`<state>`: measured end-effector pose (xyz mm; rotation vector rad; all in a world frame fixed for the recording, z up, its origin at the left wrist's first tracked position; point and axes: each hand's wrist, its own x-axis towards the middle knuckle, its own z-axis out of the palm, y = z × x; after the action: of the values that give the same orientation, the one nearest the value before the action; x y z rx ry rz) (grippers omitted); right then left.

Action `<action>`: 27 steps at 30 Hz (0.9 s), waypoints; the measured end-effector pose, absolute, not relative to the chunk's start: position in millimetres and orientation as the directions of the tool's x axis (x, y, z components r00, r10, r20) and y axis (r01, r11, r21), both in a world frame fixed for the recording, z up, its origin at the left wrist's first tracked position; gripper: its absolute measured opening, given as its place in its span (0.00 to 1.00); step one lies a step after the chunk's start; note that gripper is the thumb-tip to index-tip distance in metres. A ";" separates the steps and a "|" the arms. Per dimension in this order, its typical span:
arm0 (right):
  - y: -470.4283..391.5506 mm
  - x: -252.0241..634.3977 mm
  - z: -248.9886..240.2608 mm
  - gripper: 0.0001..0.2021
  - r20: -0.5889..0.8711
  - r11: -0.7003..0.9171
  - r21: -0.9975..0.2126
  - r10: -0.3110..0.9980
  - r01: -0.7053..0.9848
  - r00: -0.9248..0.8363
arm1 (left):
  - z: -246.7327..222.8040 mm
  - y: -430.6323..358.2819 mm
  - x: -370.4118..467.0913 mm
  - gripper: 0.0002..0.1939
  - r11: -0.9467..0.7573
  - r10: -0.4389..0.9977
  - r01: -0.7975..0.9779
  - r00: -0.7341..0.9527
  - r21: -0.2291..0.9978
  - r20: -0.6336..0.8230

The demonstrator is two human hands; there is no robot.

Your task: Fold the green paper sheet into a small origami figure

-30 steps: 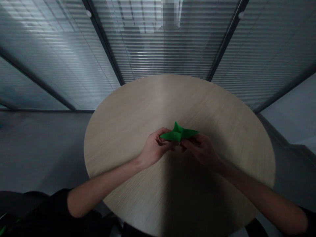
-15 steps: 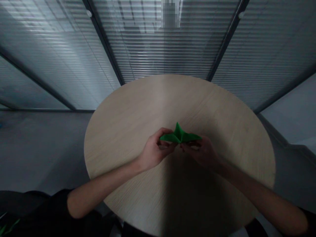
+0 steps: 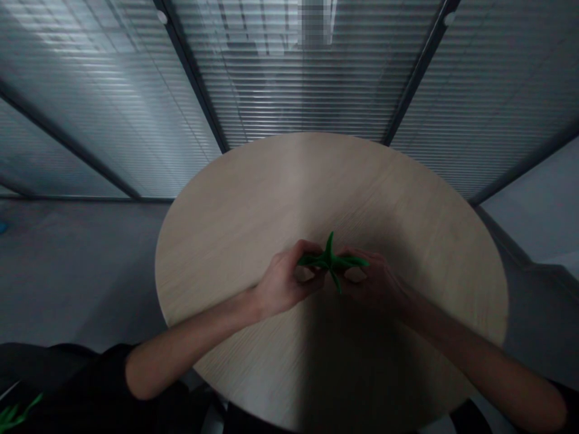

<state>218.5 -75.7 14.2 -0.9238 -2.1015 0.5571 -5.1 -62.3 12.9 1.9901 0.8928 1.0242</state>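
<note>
A green folded-paper piece (image 3: 330, 259) is held over the middle of the round table, its points spreading in a four-armed cross. My left hand (image 3: 289, 277) grips its left side, thumb below and fingers curled above. On the other side, my right hand (image 3: 373, 280) pinches the right part, in deep shadow. One thin point stands up between the hands, and another hangs down toward me. Some fingertips are hidden behind the paper.
The round wooden table (image 3: 235, 211) has a dark shadow across its near right part. Beyond its far edge stand glass panels with blinds (image 3: 307, 102) in dark frames. Grey floor (image 3: 90, 265) lies to the left, with a small blue thing (image 3: 2, 226) at the edge.
The green paper has gone from three visible points to a narrow four-armed cross, with a point now showing below. Both hands stay on it, slightly lower in view.
</note>
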 end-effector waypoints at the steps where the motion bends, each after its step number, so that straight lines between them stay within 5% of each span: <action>1: -76.0 218.4 14.3 0.04 0.464 0.644 -0.624 0.761 0.443 -0.452 | 13.1 -62.3 -4.5 0.15 -0.494 0.822 0.245 0.443 0.834 0.357; 9: -74.6 217.6 12.3 0.07 0.436 0.600 -0.618 0.799 0.507 -0.415 | 14.1 -60.2 -1.4 0.15 -0.443 0.847 0.209 0.416 0.872 0.331; 16: -73.2 218.7 9.0 0.07 0.415 0.588 -0.553 0.809 0.590 -0.417 | 13.9 -62.7 -1.8 0.28 -0.331 0.863 0.197 0.458 0.923 0.212; 21: -73.3 218.6 5.7 0.07 0.497 0.674 -0.446 0.734 0.590 -0.463 | 13.5 -64.3 -0.8 0.19 -0.377 0.861 0.206 0.436 0.903 0.260; 27: -76.5 214.5 7.6 0.04 0.477 0.590 -0.616 0.806 0.521 -0.350 | 14.8 -62.3 1.2 0.14 -0.285 0.893 0.154 0.401 0.946 0.204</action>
<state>214.5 -76.5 7.6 -1.0522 -2.0350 0.4622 1.2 -62.3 14.8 1.7092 0.9233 0.9762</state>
